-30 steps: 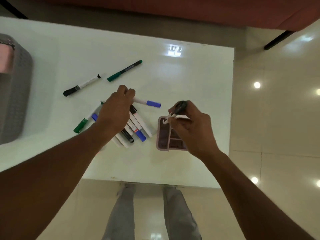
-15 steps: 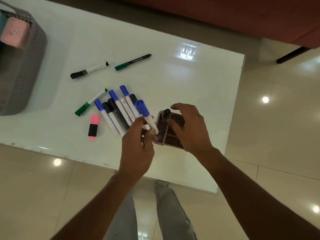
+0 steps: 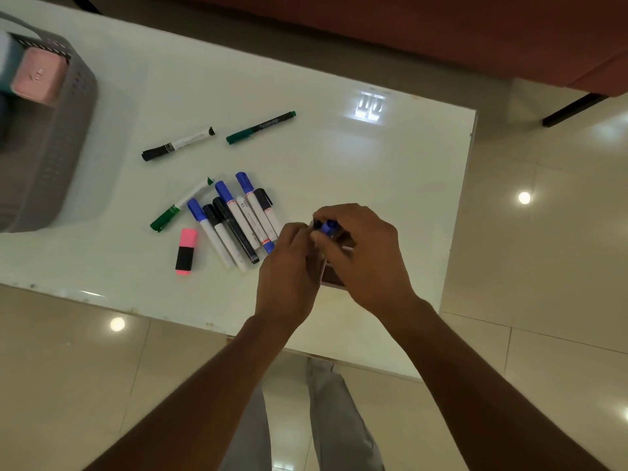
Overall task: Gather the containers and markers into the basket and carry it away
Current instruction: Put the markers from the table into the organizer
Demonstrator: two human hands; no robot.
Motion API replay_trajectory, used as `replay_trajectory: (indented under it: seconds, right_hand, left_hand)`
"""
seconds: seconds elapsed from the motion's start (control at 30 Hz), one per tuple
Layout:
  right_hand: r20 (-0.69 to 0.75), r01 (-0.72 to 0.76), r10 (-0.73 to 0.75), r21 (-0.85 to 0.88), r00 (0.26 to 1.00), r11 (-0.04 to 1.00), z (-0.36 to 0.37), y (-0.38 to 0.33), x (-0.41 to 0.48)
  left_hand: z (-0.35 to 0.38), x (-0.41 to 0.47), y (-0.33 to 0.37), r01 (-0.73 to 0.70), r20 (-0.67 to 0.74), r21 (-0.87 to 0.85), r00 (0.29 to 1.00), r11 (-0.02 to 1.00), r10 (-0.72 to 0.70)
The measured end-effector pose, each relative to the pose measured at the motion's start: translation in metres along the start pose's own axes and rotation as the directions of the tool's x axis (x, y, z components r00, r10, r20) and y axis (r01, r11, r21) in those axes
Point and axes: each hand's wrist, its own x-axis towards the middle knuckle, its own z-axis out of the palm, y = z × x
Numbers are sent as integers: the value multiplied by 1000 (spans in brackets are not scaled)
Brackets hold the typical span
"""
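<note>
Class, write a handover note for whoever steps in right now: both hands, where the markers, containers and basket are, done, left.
Left hand pinches a blue marker upright in the pink organiser, which the right hand grips.
Done: a pink container sits in the grey basket.
Left: loose markers and pink highlighter lie on the table; load them, then the organiser, carry basket away.

I see a glossy white table (image 3: 373,171) mirroring a lamp, and polished floor tiles (image 3: 543,266) shining likewise. The grey basket (image 3: 64,154) looks like matt perforated plastic. The markers (image 3: 238,222) have smooth plastic barrels. The trousers (image 3: 339,413) are grey cloth.
</note>
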Motion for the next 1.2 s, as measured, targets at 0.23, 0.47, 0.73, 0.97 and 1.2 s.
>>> replay_trajectory:
  seconds: [0.23,0.47,0.73,0.97,1.2]
  right_hand:
    - [-32,-81,79,-77,996,994,16,7,3]
    - [-68,-182,183,13,981,983,22,12,-9]
    - [-192,-200,200,17,961,980,26,13,-20]
    - [-286,-149,136,-25,948,989,40,-4,-37]
    - [-457,-181,209,105,865,978,43,-23,-26]
  left_hand:
    - [4,7,-3,150,-19,-101,988,984,-152]
    - [3,5,-9,31,6,-63,1000,998,-31]
    - [1,0,-12,46,-34,-73,998,996,-49]
    - [-10,-13,-35,30,-70,-46,997,999,-33]
    - [-19,-12,-43,81,-116,-45,990,996,-85]
